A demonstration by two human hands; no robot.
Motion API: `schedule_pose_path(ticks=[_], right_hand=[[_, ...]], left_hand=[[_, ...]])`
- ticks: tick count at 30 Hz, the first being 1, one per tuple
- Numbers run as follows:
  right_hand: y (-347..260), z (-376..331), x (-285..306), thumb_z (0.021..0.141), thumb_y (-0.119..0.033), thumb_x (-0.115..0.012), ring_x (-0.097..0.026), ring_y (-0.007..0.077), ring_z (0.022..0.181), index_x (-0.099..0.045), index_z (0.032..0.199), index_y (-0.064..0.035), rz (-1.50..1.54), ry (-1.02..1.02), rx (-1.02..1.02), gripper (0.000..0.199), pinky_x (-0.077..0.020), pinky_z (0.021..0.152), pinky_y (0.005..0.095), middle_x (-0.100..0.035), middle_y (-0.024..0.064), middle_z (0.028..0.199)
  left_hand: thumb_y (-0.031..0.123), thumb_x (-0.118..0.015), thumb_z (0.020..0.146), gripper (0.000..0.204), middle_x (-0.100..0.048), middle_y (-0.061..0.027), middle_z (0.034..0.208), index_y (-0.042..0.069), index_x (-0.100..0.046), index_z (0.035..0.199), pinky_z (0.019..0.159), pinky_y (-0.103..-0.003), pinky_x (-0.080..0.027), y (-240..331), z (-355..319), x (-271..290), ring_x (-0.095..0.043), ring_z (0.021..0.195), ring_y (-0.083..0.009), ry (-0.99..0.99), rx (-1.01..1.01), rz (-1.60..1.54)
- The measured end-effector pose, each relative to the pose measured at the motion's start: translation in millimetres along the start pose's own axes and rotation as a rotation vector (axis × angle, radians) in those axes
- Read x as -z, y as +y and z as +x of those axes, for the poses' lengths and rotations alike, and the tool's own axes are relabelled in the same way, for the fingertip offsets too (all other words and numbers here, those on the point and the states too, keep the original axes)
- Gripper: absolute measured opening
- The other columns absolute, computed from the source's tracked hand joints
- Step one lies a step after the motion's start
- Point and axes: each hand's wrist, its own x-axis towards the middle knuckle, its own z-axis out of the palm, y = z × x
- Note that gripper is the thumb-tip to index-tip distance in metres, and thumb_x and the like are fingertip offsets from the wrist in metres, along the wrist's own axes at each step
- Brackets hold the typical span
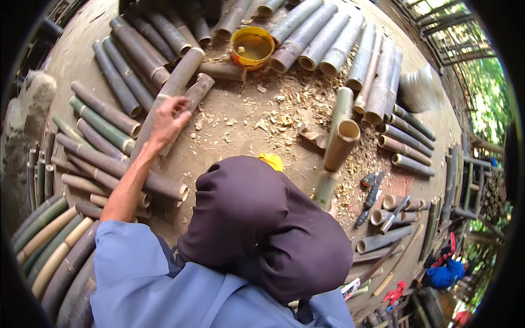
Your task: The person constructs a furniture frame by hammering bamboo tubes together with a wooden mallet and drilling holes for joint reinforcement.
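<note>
My left hand [170, 117] reaches out over two dark bamboo tubes lying side by side. The long bamboo tube [179, 76] runs under my wrist, and the shorter bamboo tube [198, 90] lies by my fingertips. Those fingers are loosely bent and apart, and nothing shows between them. Of my right hand [333, 209], only a sliver shows past my right knee, beside a pale green bamboo piece [325, 187]; its fingers are hidden. Just beyond that piece, a wide brown bamboo tube [342, 145] has its open end toward me.
A yellow and red bucket [252, 48] with brownish liquid stands ahead. Cut bamboo tubes [314, 41] lie in rows around me. Wood shavings [273, 120] cover the ground. At right are a knife [395, 212], a dark-handled tool [372, 197] and a saw [363, 276].
</note>
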Motion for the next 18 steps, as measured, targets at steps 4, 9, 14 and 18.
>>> schedule_pose_path(ticks=[4, 9, 14, 18], right_hand=[[-8, -35, 7, 0.057, -0.023, -0.082, -0.055, 0.0248, 0.098, -0.032, 0.135, 0.0013, 0.061, 0.302, 0.22, 0.095, -0.0431, 0.089, 0.035, -0.053, 0.0135, 0.111], [-121, 22, 23, 0.058, -0.028, -0.082, -0.057, 0.025, 0.098, -0.042, 0.126, 0.0009, -0.029, 0.133, 0.3, 0.084, -0.0451, 0.09, 0.0358, -0.057, 0.0129, 0.107], [-213, 88, -50, 0.062, -0.016, -0.081, -0.061, 0.0258, 0.086, -0.041, 0.116, -0.0004, -0.224, 0.343, 0.713, 0.069, -0.0539, 0.079, 0.0368, -0.059, 0.0159, 0.101], [-262, 140, -87, 0.066, -0.019, -0.075, -0.064, 0.0304, 0.075, -0.039, 0.117, 0.0034, -0.437, 0.309, 0.854, 0.067, -0.0583, 0.065, 0.0373, -0.06, 0.0206, 0.091]], left_hand=[[0.032, -0.079, 0.061, 0.077, -0.054, -0.016, 0.113, 0.006, -0.047, 0.126, 0.093, -0.042, -0.042, -27, -3, 37, -0.053, 0.103, -0.0336, 0.261, 0.005, 0.584], [0.037, -0.08, 0.059, 0.082, -0.06, -0.0273, 0.107, 0.004, -0.042, 0.124, 0.088, -0.045, -0.045, -75, -14, 47, -0.057, 0.104, -0.0411, -0.092, 0.368, 0.384], [0.02, -0.068, 0.069, 0.058, -0.062, -0.0294, 0.102, 0.004, -0.044, 0.119, 0.084, -0.051, -0.046, -81, -10, 47, -0.058, 0.1, -0.044, -0.088, 0.483, 0.476], [0.018, -0.068, 0.071, 0.057, -0.062, -0.0288, 0.102, 0.004, -0.044, 0.12, 0.085, -0.049, -0.047, -65, -8, 44, -0.059, 0.099, -0.0437, -0.082, 0.452, 0.452]])
